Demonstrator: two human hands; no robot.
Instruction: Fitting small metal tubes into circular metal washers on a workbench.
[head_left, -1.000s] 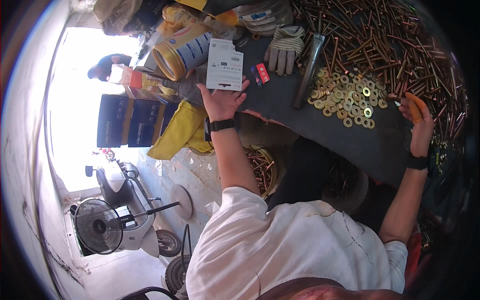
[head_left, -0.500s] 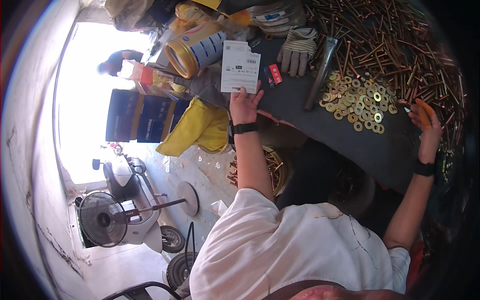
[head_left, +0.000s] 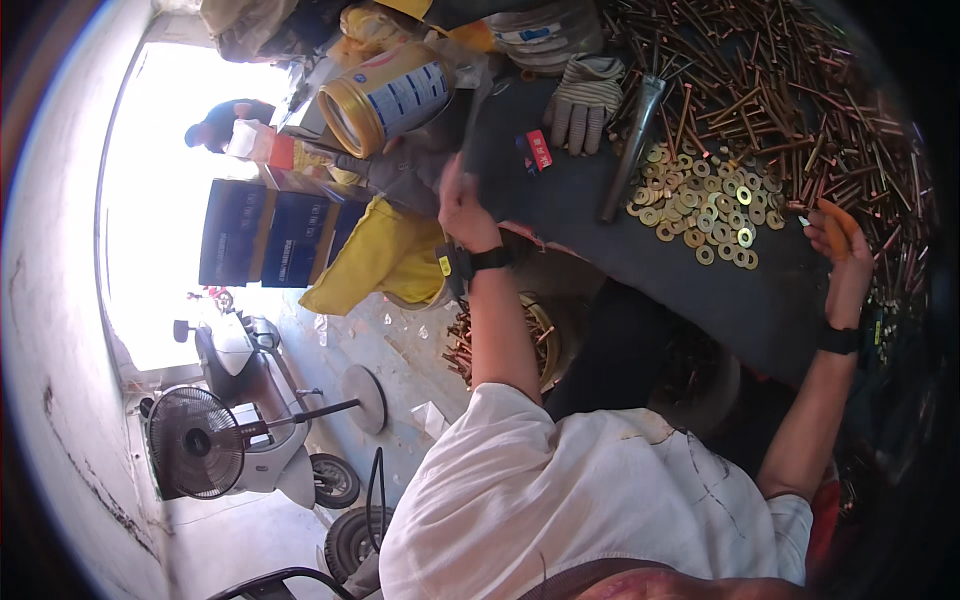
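Note:
My left hand point(head_left: 466, 212) is raised over the table's near left edge, its fingers drawn together and slightly blurred. From them rises a thin, smeared white card point(head_left: 477, 105), turned nearly edge-on. My right hand point(head_left: 842, 245) is at the right, its fingers curled and an orange cover point(head_left: 836, 226) on one of them. Its fingertips are beside the bolts point(head_left: 765, 95) and close to the pile of brass-coloured washers point(head_left: 705, 205). A small metal piece shows at those fingertips, too small to name.
On the dark table point(head_left: 690, 295) lie a metal tube point(head_left: 632, 150), a striped glove point(head_left: 585, 105) and a red packet point(head_left: 538, 150). A gold tin point(head_left: 390, 98) lies tilted at the back left. Below are a bucket of bolts point(head_left: 545, 340), a yellow cloth point(head_left: 385, 255) and a fan point(head_left: 200, 440).
The white card has turned from facing me flat to nearly edge-on, and my left hand has rotated and closed in. My right hand stays beside the bolts. The whole view has shifted slightly.

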